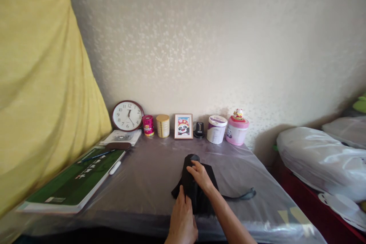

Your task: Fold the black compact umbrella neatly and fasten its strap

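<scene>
Thing in hand: black fabric piece (196, 199), flat on the clear plastic film (148, 177) over the table, centre, near the front edge.
Shape: roughly folded, with a rounded bump at the far end, flared corners and a dark strap (243, 195) trailing off to the right.
Handling, as a judgement: soft, limp and light; likely to sag or unfold when lifted, and to slide on the slick film.
Where to hold: a folded edge or corner, layers pinched together; strap too loose for control.
Right hand (201, 175): laid on top near the far end, fingers loosely spread, pressing down, closed around nothing.
Left hand (181, 213): fingertips at the near left edge of the fabric; pinching or merely touching, cannot tell.
Back row by the wall: round clock (127, 115), framed panda picture (183, 126), white tub (216, 129), pink jar (236, 130); hard, smooth, rigid.
Left side: green book (77, 177), glossy cover.
</scene>
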`<state>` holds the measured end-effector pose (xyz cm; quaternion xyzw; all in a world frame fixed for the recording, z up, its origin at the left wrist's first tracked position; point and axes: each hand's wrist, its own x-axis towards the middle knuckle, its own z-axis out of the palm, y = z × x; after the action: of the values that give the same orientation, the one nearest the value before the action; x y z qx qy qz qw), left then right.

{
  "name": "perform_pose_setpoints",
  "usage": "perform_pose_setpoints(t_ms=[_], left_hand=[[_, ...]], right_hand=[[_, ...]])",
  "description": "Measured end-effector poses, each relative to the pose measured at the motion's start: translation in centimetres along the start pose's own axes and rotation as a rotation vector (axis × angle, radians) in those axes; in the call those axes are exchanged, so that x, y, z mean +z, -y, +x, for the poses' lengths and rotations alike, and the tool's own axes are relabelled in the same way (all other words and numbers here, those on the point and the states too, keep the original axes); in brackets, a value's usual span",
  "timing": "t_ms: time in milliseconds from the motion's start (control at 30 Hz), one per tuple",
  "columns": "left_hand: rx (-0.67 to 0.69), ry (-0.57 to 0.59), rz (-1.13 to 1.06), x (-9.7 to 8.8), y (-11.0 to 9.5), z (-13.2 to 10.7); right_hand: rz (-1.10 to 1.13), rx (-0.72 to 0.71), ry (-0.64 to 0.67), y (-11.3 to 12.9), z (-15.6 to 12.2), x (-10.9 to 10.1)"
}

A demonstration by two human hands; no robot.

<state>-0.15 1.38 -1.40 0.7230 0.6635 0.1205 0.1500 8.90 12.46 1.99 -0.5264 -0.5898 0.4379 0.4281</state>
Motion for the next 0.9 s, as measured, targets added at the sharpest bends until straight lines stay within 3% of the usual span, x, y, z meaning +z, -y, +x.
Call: perform_pose_setpoints(t_ms=[300,467,533,600,667,733,800,900], left_hand=[[-0.012,-0.044,0.01,0.3,0.2,0.2],[0.044,-0.021,0.003,1.7,2.5,0.3],[0.114,-0.097,-0.017,1.7,3.6,0.1],[0.165,-0.244,-0.021,1.1,4.1,-0.2],[0.184,-0.383,-0.012,0.2,3.8,-0.4],[0.218,-0.443,-0.007,-0.7,2.9,-0.4],[0.275,-0.458,-0.015,-1.4,1.8,-0.2],[0.252,-0.36,-0.008,-1.7,0.6,0.3]], right_hand=[[-0.352,-0.013,0.064,-1.0,1.0,0.9],[-0.398,-0.047,0.164,-0.3,0.8,1.2],[-0.361,-0.073,0.221,-0.1,0.6,1.2],[-0.345,-0.099,0.247,0.0,0.5,1.3],[-0.352,-0.121,0.264,0.0,0.4,1.2],[-0.358,-0.131,0.289,0.1,0.3,1.2],[-0.368,-0.134,0.316,0.3,0.2,1.1],[-0.385,-0.172,0.335,0.6,0.0,1.0]])
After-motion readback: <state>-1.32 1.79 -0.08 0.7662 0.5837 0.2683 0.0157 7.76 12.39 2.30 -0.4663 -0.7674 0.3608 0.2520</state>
